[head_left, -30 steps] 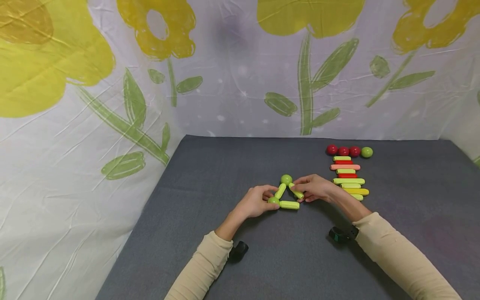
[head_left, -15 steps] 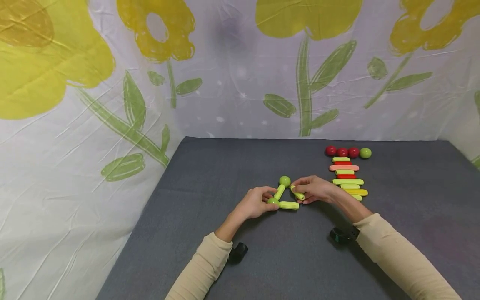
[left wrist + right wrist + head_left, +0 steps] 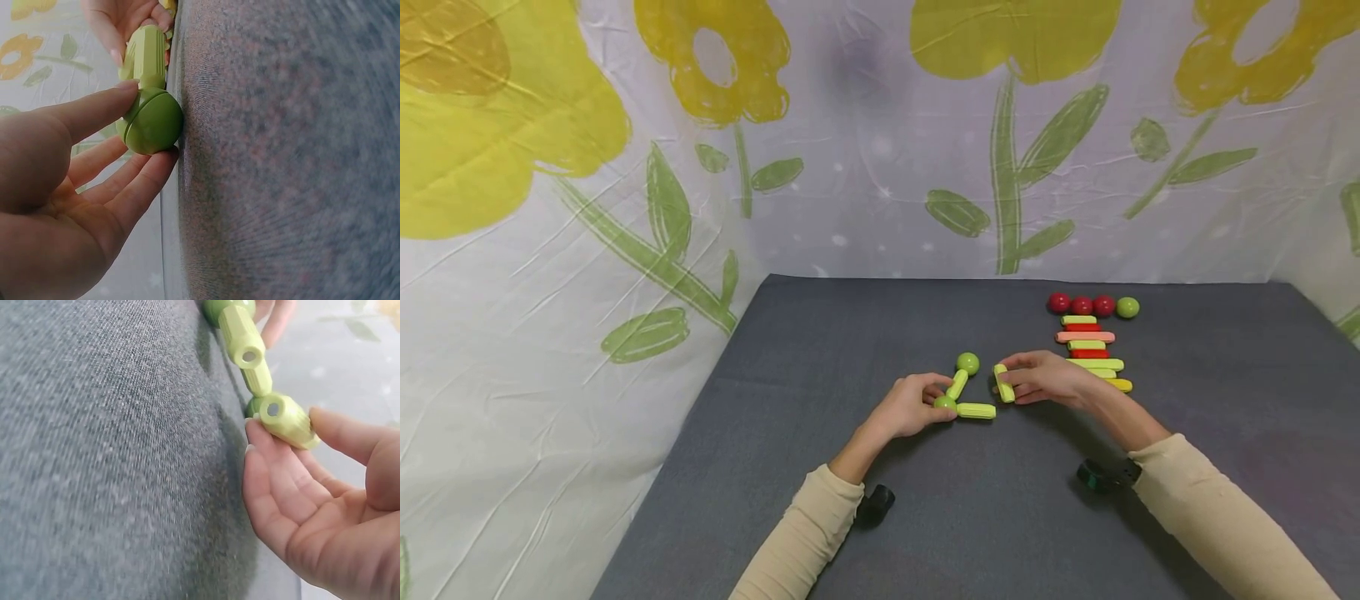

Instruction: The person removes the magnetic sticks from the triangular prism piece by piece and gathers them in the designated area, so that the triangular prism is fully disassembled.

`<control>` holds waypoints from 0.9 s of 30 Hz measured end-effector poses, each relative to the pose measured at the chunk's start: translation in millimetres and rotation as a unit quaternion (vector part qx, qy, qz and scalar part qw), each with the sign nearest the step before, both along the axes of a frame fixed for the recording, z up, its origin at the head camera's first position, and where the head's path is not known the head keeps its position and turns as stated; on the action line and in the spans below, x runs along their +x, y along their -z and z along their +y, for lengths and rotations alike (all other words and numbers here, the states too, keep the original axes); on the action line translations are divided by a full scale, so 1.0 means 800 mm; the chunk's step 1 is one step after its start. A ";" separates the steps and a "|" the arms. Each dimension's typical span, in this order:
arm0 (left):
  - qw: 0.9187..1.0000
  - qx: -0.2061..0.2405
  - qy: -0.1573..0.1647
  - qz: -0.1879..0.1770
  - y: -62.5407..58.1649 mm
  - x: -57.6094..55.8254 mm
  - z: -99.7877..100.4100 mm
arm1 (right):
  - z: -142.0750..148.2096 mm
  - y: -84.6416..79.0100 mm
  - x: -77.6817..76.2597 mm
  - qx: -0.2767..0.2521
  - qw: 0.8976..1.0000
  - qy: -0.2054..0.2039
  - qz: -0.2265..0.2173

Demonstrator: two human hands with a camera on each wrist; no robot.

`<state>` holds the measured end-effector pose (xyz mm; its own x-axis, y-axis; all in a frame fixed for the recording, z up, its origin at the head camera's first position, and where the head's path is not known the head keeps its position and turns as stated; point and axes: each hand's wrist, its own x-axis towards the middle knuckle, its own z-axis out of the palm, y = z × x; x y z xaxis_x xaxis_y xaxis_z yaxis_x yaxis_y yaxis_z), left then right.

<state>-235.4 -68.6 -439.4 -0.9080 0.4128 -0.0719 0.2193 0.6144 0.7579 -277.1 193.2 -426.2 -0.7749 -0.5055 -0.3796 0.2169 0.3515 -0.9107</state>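
Observation:
My left hand (image 3: 912, 406) pinches a green ball (image 3: 155, 122) between thumb and fingers, low over the cloth. Joined to that ball are two ridged light-green rods: one rod (image 3: 976, 411) points right, the other rod (image 3: 957, 385) slants up to a second green ball (image 3: 967, 363). My right hand (image 3: 1047, 377) pinches a third short light-green rod (image 3: 1003, 383), held apart from the joined pieces. In the right wrist view this rod (image 3: 289, 422) shows a round grey spot in its end face, as does the end of the joined rod (image 3: 242, 339) behind it.
Behind my right hand lies a column of several green, red, pink and yellow rods (image 3: 1085, 337). Beyond it sit three red balls (image 3: 1081, 306) and a green ball (image 3: 1127, 307) in a row. Dark grey cloth (image 3: 820, 333) covers the table up to a flowered backdrop (image 3: 865, 217).
My right hand has drawn the short rod away from the far green ball, to the right, and turned it more upright in the head view. My left hand stays on its ball.

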 end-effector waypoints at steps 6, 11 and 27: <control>1.000 0.000 -0.002 -0.003 -0.001 0.000 0.000 | 0.014 -0.001 0.007 -0.049 0.998 0.027 -0.015; 1.000 -0.001 -0.003 -0.006 -0.001 0.001 0.001 | 0.024 -0.003 0.016 -0.078 0.995 0.061 -0.028; 1.000 -0.001 -0.006 -0.017 -0.003 0.002 0.001 | 0.060 -0.009 0.046 -0.155 0.981 0.114 -0.033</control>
<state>-233.5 -68.0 -437.2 -0.9096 0.4026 -0.1026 0.1874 0.6178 0.7637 -240.3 241.1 -419.3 -0.8606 -0.4201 -0.2880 0.3193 -0.0045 -0.9476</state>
